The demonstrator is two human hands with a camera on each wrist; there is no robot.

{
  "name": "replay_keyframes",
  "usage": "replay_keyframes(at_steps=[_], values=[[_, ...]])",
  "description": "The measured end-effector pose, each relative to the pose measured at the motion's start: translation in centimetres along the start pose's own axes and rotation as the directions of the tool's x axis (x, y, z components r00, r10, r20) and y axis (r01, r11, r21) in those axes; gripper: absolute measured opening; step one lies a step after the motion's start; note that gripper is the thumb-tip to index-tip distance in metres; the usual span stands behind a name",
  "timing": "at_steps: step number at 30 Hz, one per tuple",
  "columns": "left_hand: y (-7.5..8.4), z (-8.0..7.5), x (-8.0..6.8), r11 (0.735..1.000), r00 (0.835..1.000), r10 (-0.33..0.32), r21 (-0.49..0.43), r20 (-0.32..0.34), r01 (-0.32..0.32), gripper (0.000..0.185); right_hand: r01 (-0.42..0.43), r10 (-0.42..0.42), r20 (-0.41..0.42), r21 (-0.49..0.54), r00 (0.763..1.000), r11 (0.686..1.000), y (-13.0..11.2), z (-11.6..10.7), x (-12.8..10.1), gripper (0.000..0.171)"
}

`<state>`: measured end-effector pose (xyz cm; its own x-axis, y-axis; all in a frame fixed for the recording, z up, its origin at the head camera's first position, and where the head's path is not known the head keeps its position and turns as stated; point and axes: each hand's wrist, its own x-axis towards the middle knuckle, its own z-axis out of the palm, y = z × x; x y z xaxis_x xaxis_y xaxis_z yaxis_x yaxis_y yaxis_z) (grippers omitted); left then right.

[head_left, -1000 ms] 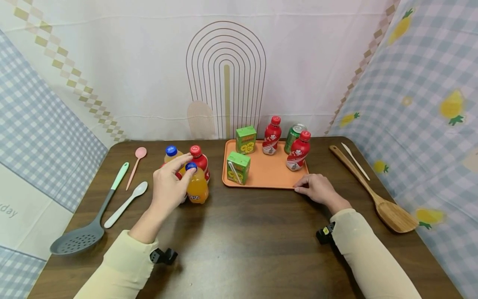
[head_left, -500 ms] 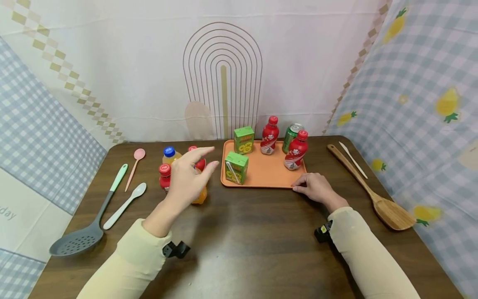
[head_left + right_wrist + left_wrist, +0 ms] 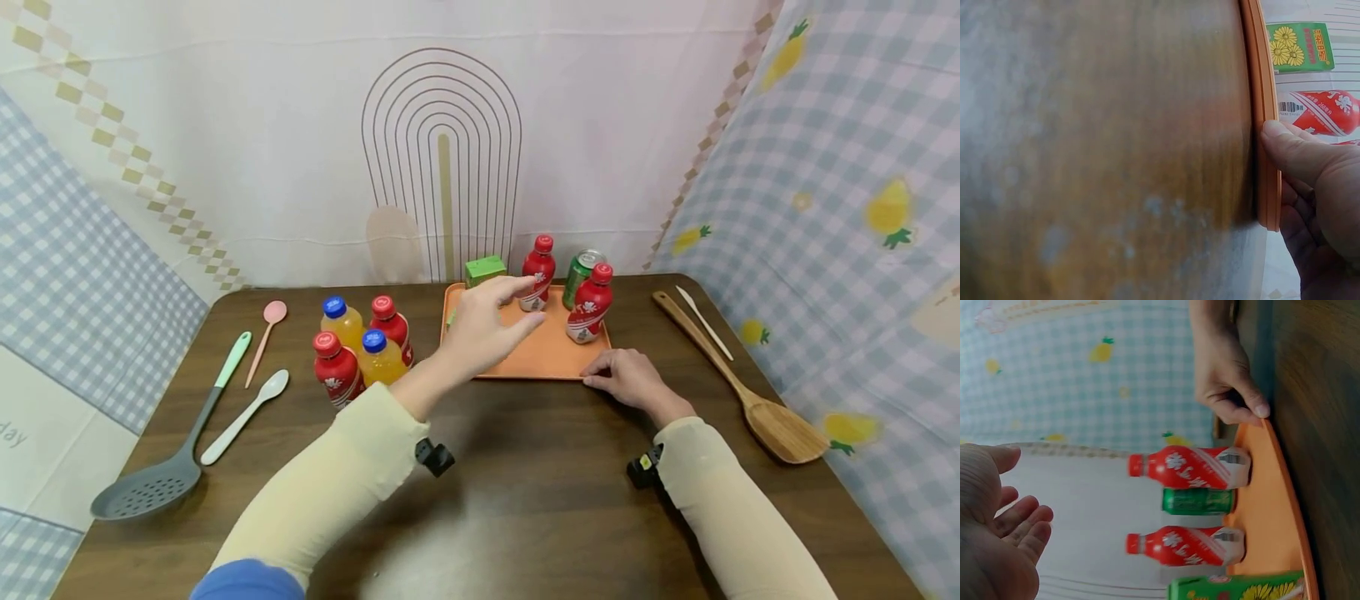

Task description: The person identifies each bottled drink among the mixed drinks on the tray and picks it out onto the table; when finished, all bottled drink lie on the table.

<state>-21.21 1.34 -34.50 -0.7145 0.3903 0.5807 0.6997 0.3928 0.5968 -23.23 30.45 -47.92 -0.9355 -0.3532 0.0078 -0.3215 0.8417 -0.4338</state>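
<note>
1. Head view: the left hand [image 3: 480, 329] hovers over the left part of the orange tray [image 3: 543, 354], fingers loosely spread and holding nothing (the left wrist view shows the same open palm [image 3: 997, 537]).
2. Behind that hand, a green juice carton [image 3: 485, 268] stands at the tray's far left corner, only partly visible.
3. The right hand [image 3: 626, 379] rests on the bench [image 3: 525, 500] at the tray's near right corner; its thumb [image 3: 1297, 150] presses against the tray rim while the fingers curl, gripping nothing.
4. On the tray's far right stand two red bottles [image 3: 590, 304] with a green can [image 3: 579, 271] between them.
5. Left of the tray, four bottles cluster on the bench: two red, two orange [image 3: 378, 358].
6. Right of the tray lies a wooden spatula [image 3: 742, 392].
</note>
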Motion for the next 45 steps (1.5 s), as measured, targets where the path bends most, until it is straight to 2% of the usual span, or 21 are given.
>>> replay_keyframes(at_steps=[9,16,23,27,34,37,41,45], values=[[-1.8,4.8,3.5,0.994,0.989,-0.096,-0.041,0.116,0.101,0.047,0.014,-0.015,-0.010,-0.002,1.000,1.000,0.2,0.2,0.1,0.005],[-3.0,8.4,5.5,0.985,0.966,-0.165,-0.021,0.202,0.172,0.054,0.032,-0.032,-0.025,0.001,0.999,0.999,0.5,0.3,-0.2,0.006],[-3.4,11.7,7.2,0.983,0.954,-0.181,0.032,0.238,0.178,0.061,0.026,-0.026,-0.031,-0.009,0.999,1.000,1.0,0.5,-0.8,0.004],[-3.5,12.5,8.2,0.982,0.951,-0.188,0.052,0.245,0.180,0.063,0.051,-0.052,-0.044,-0.015,0.998,0.999,0.8,0.5,-0.5,0.004],[-3.8,12.7,9.3,0.979,0.936,-0.205,0.073,0.288,0.192,0.058,0.065,-0.066,-0.035,-0.005,0.997,0.998,0.2,0.3,0.0,0.004],[-4.1,13.0,9.4,0.973,0.923,-0.228,0.042,0.309,0.226,0.055,0.044,-0.043,-0.033,0.003,0.999,0.999,0.0,0.4,-0.1,0.004],[-4.5,13.3,9.2,0.953,0.907,-0.280,-0.023,0.313,0.302,0.049,0.044,-0.044,-0.033,0.007,0.998,0.999,0.0,0.4,-0.2,0.004],[-5.0,13.6,9.3,0.940,0.907,-0.308,-0.055,0.287,0.336,0.043,0.049,-0.049,-0.035,-0.004,0.998,0.999,0.2,0.4,-0.2,0.004]])
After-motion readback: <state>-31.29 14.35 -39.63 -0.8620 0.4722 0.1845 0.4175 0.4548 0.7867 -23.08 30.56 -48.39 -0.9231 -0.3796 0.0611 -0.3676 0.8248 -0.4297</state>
